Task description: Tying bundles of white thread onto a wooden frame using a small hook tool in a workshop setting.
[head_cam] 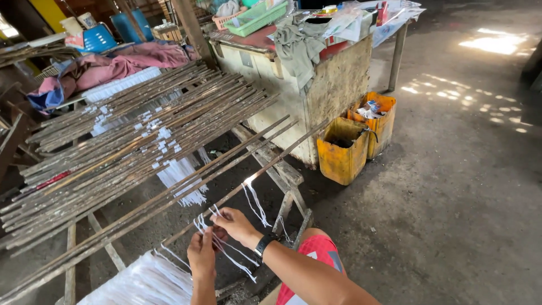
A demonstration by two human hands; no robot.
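Observation:
My left hand (pixel 201 254) and my right hand (pixel 234 223) meet at a thin wooden stick (pixel 248 179) that slants up to the right. Both pinch white strings (pixel 223 248) hanging from that stick, the fingers closed on the strands. More white strings (pixel 257 204) dangle farther up the same stick. A black watch sits on my right wrist. A white bundle of strings (pixel 144 280) lies just left of my left hand.
Many sticks with white ties lie on a wooden rack (pixel 124 141). Two yellow containers (pixel 341 149) stand on the concrete floor by a worn cabinet (pixel 316 90) covered with cloth and trays. Pink cloth (pixel 121 65) lies behind the rack. My red-shorted knee (pixel 316 248) is below.

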